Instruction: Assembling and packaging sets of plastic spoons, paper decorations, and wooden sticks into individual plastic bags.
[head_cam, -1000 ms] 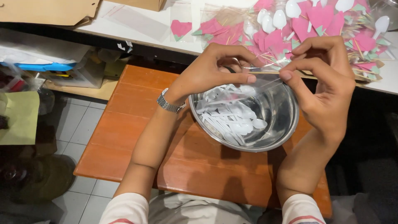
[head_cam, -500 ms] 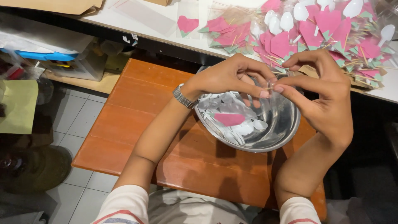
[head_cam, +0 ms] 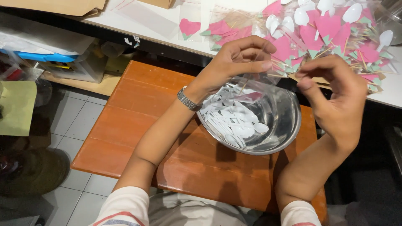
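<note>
My left hand [head_cam: 240, 58], with a metal watch [head_cam: 188, 99] on its wrist, pinches the top of a small clear plastic bag [head_cam: 255, 88] with a pink piece and a thin stick inside. The bag hangs over the far rim of a steel bowl [head_cam: 251, 150]. My right hand [head_cam: 335, 100] pinches thumb and forefinger at the bag's right edge. Several white plastic spoons [head_cam: 234, 123] lie in the bowl. Just beyond my hands is a pile of pink paper picks and white spoons [head_cam: 326, 29] on a white table [head_cam: 146, 25].
The bowl stands on an orange wooden table [head_cam: 134, 109] over my lap. To the left, a low shelf [head_cam: 71, 79] holds clear bins and a blue-edged item above the tiled floor [head_cam: 79, 125]. A brown cardboard piece [head_cam: 54, 6] lies at the top left.
Both hands have risen from over the bowl toward the white table's edge and drawn slightly apart, carrying the clear bag with them. The spoons in the bowl show more plainly.
</note>
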